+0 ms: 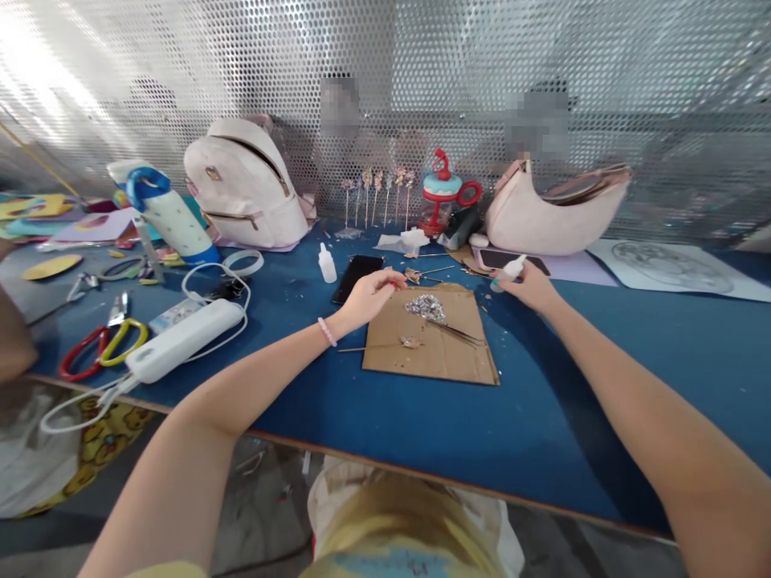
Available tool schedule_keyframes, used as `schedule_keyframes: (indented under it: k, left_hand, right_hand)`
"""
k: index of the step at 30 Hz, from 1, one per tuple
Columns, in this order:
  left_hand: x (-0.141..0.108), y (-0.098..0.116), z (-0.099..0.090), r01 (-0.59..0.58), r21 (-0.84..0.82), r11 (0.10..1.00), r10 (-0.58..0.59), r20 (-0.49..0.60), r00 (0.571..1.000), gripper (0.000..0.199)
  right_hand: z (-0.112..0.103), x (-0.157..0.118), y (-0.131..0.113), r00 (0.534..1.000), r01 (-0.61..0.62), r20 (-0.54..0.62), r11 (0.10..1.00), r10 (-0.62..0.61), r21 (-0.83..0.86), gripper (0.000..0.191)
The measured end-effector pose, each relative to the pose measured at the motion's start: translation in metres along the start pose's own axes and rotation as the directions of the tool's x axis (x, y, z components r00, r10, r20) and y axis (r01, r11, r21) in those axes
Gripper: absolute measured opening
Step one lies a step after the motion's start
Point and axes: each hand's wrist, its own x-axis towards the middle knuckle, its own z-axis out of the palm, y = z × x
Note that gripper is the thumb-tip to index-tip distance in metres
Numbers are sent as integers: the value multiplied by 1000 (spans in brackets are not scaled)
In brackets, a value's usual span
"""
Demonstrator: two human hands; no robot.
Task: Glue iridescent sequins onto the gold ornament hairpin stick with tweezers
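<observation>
Nearby, see a jewelled hair stick (411,342) lying on the cardboard sheet (434,368), perhaps part-decorated, with loose rhinestones (425,307) and tweezers (456,331) beyond. Past these, extend the left hand (369,295) by the sheet's far edge (cannot tell whether gripping anything); pinch a white dropper bottle (511,268) in the right hand (535,287). Farther, find gold-headed sticks (413,275), seemingly left to do, then several upright sticks (377,181), seemingly done.

On the blue surface (650,353), a pale backpack (244,189) and a pink handbag (542,215) stand before a perforated metal wall (446,48), a red-handled cup (442,189) between them, with scissors (116,316) beside a white corded block (184,339).
</observation>
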Motion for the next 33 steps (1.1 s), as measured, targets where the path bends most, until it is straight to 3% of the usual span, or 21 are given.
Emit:
schedule_keyframes:
  k: [8, 14, 17, 20, 22, 24, 27, 29, 30, 31, 32, 33]
  left_hand:
    - [-4, 8, 0, 41, 44, 998, -42, 33, 999, 25]
    - [-3, 8, 0, 35, 67, 997, -38, 40, 998, 26]
    - [-2, 7, -1, 24, 76, 997, -28, 44, 999, 27]
    - [-2, 6, -1, 19, 82, 996, -24, 49, 999, 26]
    - [-2, 7, -1, 22, 83, 996, -27, 52, 998, 26]
    - [-3, 8, -1, 29, 86, 996, -33, 50, 998, 27]
    - [-4, 7, 0, 22, 104, 994, -27, 54, 998, 27]
    - [-4, 7, 0, -5, 128, 992, -3, 66, 998, 27]
    - [-5, 6, 0, -29, 151, 988, 18, 77, 997, 28]
    - [-5, 7, -1, -64, 188, 980, 47, 91, 995, 28]
    - [-6, 7, -2, -115, 243, 963, 89, 118, 989, 28]
    - [-6, 8, -3, -183, 317, 931, 137, 164, 977, 28]
  right_hand:
    - [0, -3, 2, 1000, -25, -3, 987, 25, -156, 37]
    - [-2, -2, 5, 999, -25, 26, 985, 29, -170, 41]
    - [-5, -1, 10, 999, -20, 25, 989, 24, -146, 52]
    - [-10, -1, 11, 998, 13, -61, 998, -18, -68, 59]
    - [-12, -3, 4, 978, 91, -189, 996, -92, -16, 47]
    - [-12, -8, -12, 927, 190, -329, 982, -182, -8, 28]
    - [-5, -19, -50, 874, 301, -375, 950, -310, -85, 15]
    - [3, -29, -78, 902, 364, -210, 926, -377, -101, 6]
    - [8, -34, -92, 893, 449, 27, 883, -450, -135, 11]
    - [13, -40, -104, 824, 547, 272, 824, -498, -146, 18]
    - [17, -45, -115, 761, 601, 419, 781, -495, -168, 23]
    - [21, -50, -124, 734, 615, 501, 761, -458, -206, 25]
